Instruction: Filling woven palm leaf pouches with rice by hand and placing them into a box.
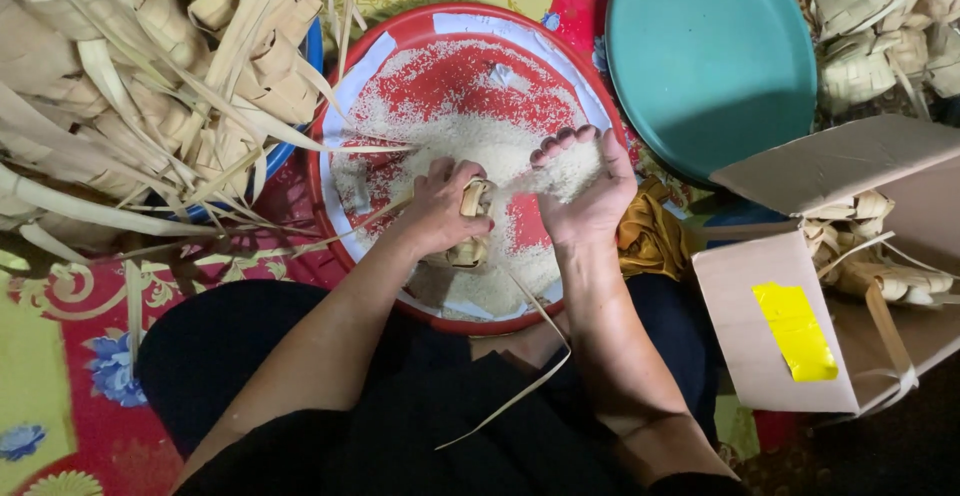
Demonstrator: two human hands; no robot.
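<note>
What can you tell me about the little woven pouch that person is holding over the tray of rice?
The woven pouch is a small, pale tan casing plaited from palm-leaf strips. The left hand grips it over the red tray of white rice, and the cupped right hand is close beside its top. Long loose strips trail from it toward the lap.

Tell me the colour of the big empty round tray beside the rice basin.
Teal green tray, plain, seen in the head view, just right of the red basin.
</note>
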